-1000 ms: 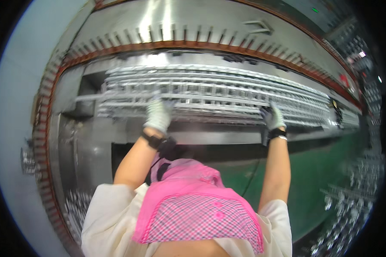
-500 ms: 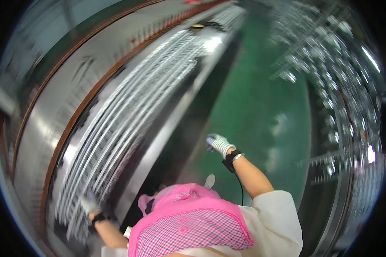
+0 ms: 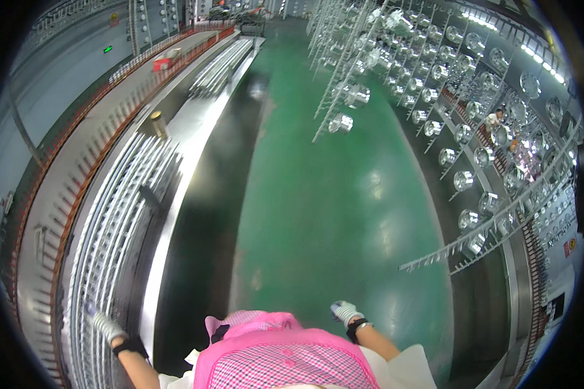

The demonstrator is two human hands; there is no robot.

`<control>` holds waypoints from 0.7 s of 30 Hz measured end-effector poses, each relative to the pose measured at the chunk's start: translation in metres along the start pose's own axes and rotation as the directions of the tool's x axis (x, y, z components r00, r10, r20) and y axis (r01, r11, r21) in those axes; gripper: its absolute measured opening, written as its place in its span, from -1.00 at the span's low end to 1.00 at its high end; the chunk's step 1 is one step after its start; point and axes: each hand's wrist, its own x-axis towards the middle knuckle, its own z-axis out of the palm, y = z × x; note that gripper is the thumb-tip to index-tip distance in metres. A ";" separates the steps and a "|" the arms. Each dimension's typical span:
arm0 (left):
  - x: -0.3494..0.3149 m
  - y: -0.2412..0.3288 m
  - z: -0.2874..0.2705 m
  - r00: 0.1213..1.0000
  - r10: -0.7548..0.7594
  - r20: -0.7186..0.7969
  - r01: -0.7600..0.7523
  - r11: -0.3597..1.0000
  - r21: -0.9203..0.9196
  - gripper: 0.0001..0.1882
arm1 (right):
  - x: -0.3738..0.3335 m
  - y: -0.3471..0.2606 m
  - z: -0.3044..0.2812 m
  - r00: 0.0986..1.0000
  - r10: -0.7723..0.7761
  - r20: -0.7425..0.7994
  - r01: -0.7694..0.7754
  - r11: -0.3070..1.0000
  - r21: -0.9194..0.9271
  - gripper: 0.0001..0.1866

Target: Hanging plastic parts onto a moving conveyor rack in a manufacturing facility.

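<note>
My left hand [image 3: 105,324], in a striped white-and-grey work glove, reaches over the near part of a long stack of silvery toothed metal bars [image 3: 110,249]. Its slightly blurred fingers look stretched out against the bars, and no separate thing shows in them. To the right, over the green floor [image 3: 318,214], my right hand [image 3: 346,312] wears a matching glove. Its fingers are curled in, with nothing visible in them. Black bands circle both wrists.
The bars lie along a metal-edged bench [image 3: 165,243] at left, with a brass-coloured cylinder [image 3: 158,123] standing among them. Beyond runs a curved conveyor track [image 3: 58,211]. Racks of shiny round metal parts [image 3: 464,180] hang at right, one toothed bar [image 3: 435,258] jutting toward the floor.
My view has swung, so the aisle now runs straight ahead and the hanging racks show sharply. My left hand stays by the bars; my right hand sits lower in view, close to my body.
</note>
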 end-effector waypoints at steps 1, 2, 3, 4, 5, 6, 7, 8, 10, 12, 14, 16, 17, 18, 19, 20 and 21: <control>-0.093 0.099 0.074 0.982 -0.054 0.182 0.091 0.975 -0.201 -0.49 | 0.022 0.013 -0.009 0.995 0.030 -0.092 -0.030 1.000 0.002 -0.55; -0.086 0.085 0.125 0.937 0.215 0.275 -0.151 0.960 -0.234 -0.51 | 0.044 -0.001 -0.009 0.996 -0.036 -0.081 0.036 0.999 0.001 -0.53; -0.128 0.120 0.186 0.906 0.203 0.372 -0.151 0.975 -0.165 -0.60 | 0.065 -0.008 -0.017 0.994 -0.061 -0.096 0.062 0.998 0.004 -0.50; -0.157 0.140 0.243 0.833 0.324 0.449 -0.182 0.926 -0.331 -0.64 | 0.075 -0.030 -0.026 0.991 -0.084 -0.106 0.085 0.996 0.009 -0.49; -0.190 0.159 0.299 0.741 0.446 0.502 -0.181 0.852 -0.491 -0.68 | 0.076 -0.054 -0.037 0.988 -0.098 -0.120 0.101 0.995 0.014 -0.48; -0.225 0.180 0.350 0.707 0.421 0.568 -0.081 0.847 -0.526 -0.70 | 0.078 -0.079 -0.052 0.979 -0.159 -0.128 0.161 0.987 0.011 -0.47; -0.275 0.210 0.404 0.643 0.402 0.652 0.039 0.833 -0.552 -0.72 | 0.079 -0.093 -0.071 0.968 -0.193 -0.159 0.197 0.980 0.015 -0.47; -0.319 0.240 0.457 0.542 0.446 0.712 0.144 0.786 -0.601 -0.71 | 0.088 -0.099 -0.085 0.961 -0.171 -0.217 0.190 0.979 0.068 -0.48; -0.398 0.314 0.544 0.350 0.495 0.795 0.360 0.712 -0.602 -0.70 | 0.115 -0.116 -0.114 0.964 -0.006 -0.265 0.075 0.965 0.251 -0.52; -0.455 0.385 0.639 0.197 0.583 0.788 0.467 0.651 -0.599 -0.67 | 0.171 -0.084 -0.111 0.927 0.210 -0.312 -0.019 0.854 0.520 -0.55; -0.505 0.448 0.732 0.074 0.693 0.717 0.481 0.605 -0.634 -0.66 | 0.202 -0.101 -0.120 0.887 0.355 -0.295 -0.071 0.737 0.673 -0.55; -0.563 0.526 0.790 -0.021 0.754 0.657 0.470 0.587 -0.659 -0.65 | 0.182 -0.156 -0.168 0.682 0.551 -0.481 -0.320 0.816 0.481 -0.59; -0.609 0.565 0.813 -0.073 0.785 0.615 0.474 0.570 -0.671 -0.64 | 0.200 -0.131 -0.159 0.659 0.550 -0.513 -0.340 0.826 0.449 -0.66; -0.644 0.601 0.828 -0.083 0.821 0.565 0.395 0.548 -0.738 -0.62 | 0.215 -0.109 -0.148 0.706 0.507 -0.494 -0.216 0.819 0.532 -0.67; -0.666 0.630 0.841 -0.092 0.854 0.512 0.300 0.514 -0.803 -0.59 | 0.225 -0.102 -0.141 0.755 0.444 -0.482 -0.081 0.793 0.604 -0.68; -0.683 0.655 0.861 -0.095 0.846 0.524 0.246 0.530 -0.811 -0.57 | 0.227 -0.120 -0.148 0.737 0.473 -0.483 -0.087 0.775 0.626 -0.68; -0.696 0.675 0.880 -0.099 0.841 0.532 0.192 0.541 -0.819 -0.54 | 0.223 -0.138 -0.154 0.727 0.497 -0.474 -0.045 0.723 0.689 -0.68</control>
